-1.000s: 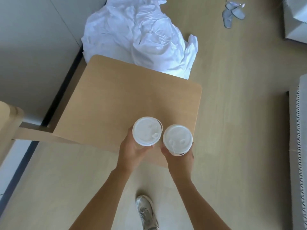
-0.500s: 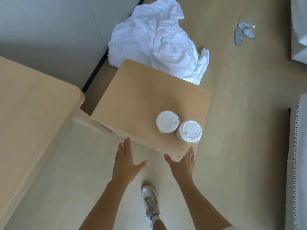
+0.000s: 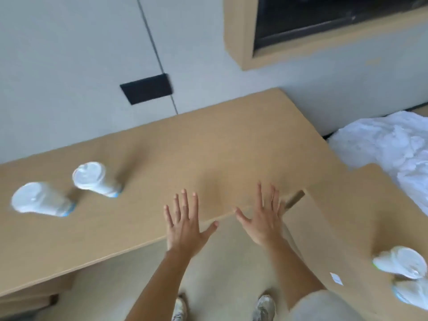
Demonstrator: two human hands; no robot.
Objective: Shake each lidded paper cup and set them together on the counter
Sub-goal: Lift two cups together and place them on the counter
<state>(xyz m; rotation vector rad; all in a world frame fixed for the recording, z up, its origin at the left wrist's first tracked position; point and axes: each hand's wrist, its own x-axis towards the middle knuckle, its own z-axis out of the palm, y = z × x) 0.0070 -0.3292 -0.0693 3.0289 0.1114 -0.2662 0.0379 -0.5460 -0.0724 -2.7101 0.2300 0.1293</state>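
- The left hand (image 3: 185, 225) is flat and wide open, with the fingers spread. It holds nothing.
- The right hand (image 3: 261, 221) is spread wide too and holds nothing.
- Both hands are over the front edge of the counter (image 3: 208, 154). I cannot tell if they touch it.
- Cup one (image 3: 92, 179) and cup two (image 3: 39, 200) stand near each other on the counter, far to the left, well away from the hands. Both have white lids. They look smeared, so any marks on them are too fuzzy to read.
- Cup three (image 3: 403, 262) and cup four (image 3: 410, 295) sit close together on the low table (image 3: 347, 216) at the right. They are very blurry, and cup four is cut off by the picture edge.
- A white cloth (image 3: 389, 144) lies past the table, partly cut off.
- Only the tips of two shoes (image 3: 264, 306) show at the bottom.
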